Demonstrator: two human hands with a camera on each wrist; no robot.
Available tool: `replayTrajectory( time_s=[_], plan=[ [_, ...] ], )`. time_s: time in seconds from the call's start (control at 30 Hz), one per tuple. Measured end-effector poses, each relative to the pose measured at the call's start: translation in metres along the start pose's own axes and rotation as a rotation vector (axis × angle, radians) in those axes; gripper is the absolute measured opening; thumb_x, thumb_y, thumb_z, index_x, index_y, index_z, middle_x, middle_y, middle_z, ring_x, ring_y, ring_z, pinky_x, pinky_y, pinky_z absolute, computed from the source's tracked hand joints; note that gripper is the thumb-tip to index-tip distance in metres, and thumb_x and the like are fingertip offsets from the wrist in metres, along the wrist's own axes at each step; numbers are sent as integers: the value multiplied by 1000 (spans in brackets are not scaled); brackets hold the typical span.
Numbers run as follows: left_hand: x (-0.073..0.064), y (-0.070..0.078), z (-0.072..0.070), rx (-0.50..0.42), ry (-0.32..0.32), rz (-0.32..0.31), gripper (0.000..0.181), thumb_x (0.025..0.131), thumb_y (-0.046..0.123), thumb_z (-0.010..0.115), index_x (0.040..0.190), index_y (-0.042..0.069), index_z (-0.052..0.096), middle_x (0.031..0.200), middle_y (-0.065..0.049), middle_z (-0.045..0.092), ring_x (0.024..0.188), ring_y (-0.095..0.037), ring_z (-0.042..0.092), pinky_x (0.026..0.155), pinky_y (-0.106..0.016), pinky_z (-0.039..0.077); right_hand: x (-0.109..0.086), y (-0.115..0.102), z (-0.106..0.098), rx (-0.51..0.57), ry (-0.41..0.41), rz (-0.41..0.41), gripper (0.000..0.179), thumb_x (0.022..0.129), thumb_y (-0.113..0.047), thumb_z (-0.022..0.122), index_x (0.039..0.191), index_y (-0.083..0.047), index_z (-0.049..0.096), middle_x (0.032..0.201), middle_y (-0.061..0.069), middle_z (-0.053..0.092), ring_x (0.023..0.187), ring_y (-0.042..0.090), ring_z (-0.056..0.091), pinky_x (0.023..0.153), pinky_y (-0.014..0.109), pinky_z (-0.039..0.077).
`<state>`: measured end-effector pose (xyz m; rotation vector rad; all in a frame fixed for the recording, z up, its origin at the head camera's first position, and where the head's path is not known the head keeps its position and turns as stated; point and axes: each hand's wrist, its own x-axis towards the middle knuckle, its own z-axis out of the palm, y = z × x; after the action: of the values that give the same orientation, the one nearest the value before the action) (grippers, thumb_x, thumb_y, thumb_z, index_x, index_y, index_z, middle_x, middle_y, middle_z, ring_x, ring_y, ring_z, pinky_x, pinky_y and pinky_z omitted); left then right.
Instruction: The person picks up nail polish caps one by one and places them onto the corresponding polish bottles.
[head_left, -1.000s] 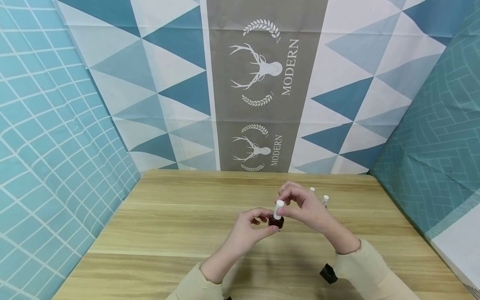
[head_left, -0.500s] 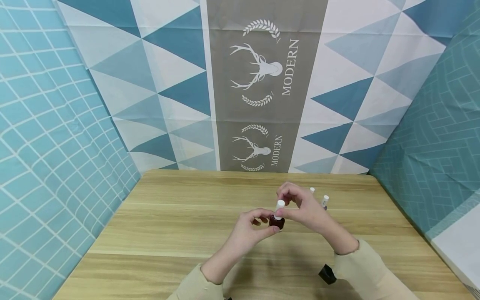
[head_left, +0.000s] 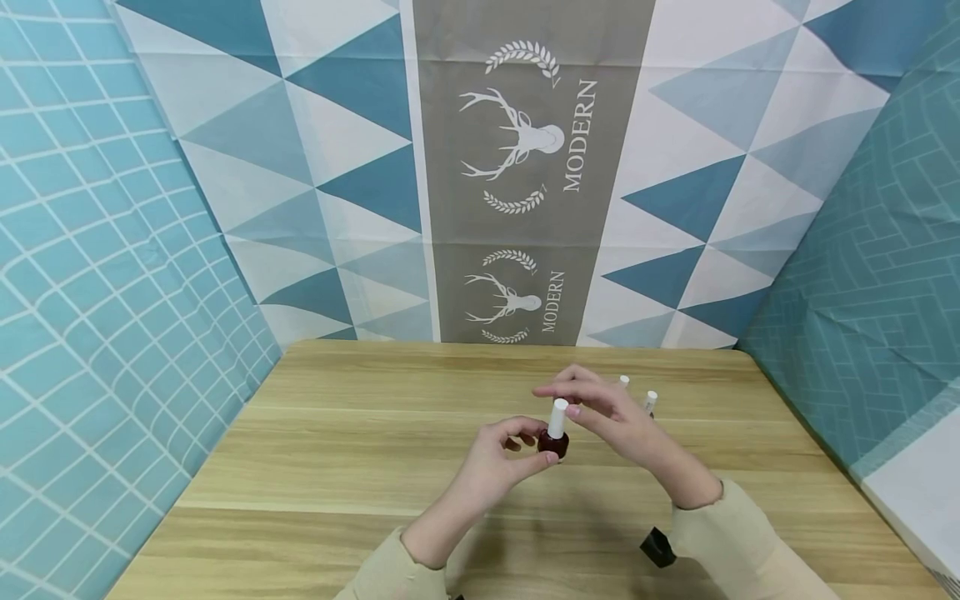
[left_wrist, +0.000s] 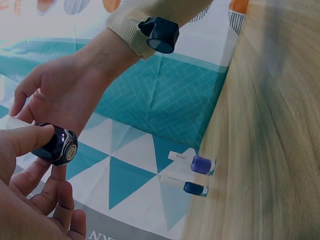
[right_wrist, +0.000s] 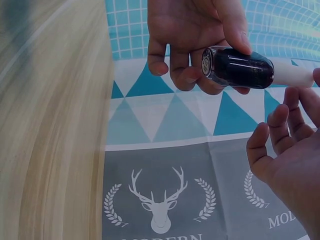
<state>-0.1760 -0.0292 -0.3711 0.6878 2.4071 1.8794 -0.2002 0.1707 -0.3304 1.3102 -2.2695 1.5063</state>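
A nail polish bottle (head_left: 553, 443) with dark polish and a tall white cap (head_left: 557, 418) is held up above the table. My left hand (head_left: 500, 457) pinches its glass body between thumb and fingers. In the left wrist view the round label on the base of the bottle (left_wrist: 70, 150) shows. My right hand (head_left: 611, 417) is at the cap, its index finger stretched out past it and the thumb tip right at its side. From the right wrist view, fingertips of the right hand (right_wrist: 295, 150) lie close around the end of the cap (right_wrist: 292, 75).
Behind the right hand stand two more nail polish bottles, one purple (left_wrist: 201, 165) and one blue (left_wrist: 195, 188), both white-capped. The wooden table (head_left: 360, 467) reaches back to a patterned cloth wall (head_left: 510, 167). A white surface (head_left: 922, 492) lies at the right edge.
The right hand has loosened from the cap: its index finger has straightened and thumb has drawn back to the cap's side. The left hand still holds the bottle in nearly the same place.
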Motion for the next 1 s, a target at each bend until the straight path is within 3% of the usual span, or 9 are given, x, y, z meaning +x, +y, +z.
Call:
replayTrajectory(
  time_s=[0.27,0.63,1.0],
  plan=[
    [0,0,0,11,8,-9,22,78,23,77,98,18,71,92,6,69,90,-10,55,84,-35,39,-1,0,1,42,-2,5,26,94,3,48,109,-8,66,106,5,53,100,15,48,82,29,45],
    [-1,1,0,-14,3,-15,23,78,22,77,99,18,71,93,7,69,92,-14,55,84,-35,39,-1,1,1,16,42,28,23,90,2,57,105,-12,68,102,3,54,94,14,51,76,27,46],
    [-1,0,1,-16,3,-9,23,78,21,77,100,18,71,92,6,69,90,-10,55,84,-39,40,1,6,3,24,67,-21,20,84,5,64,95,-11,64,91,1,52,83,12,49,72,25,45]
  ],
)
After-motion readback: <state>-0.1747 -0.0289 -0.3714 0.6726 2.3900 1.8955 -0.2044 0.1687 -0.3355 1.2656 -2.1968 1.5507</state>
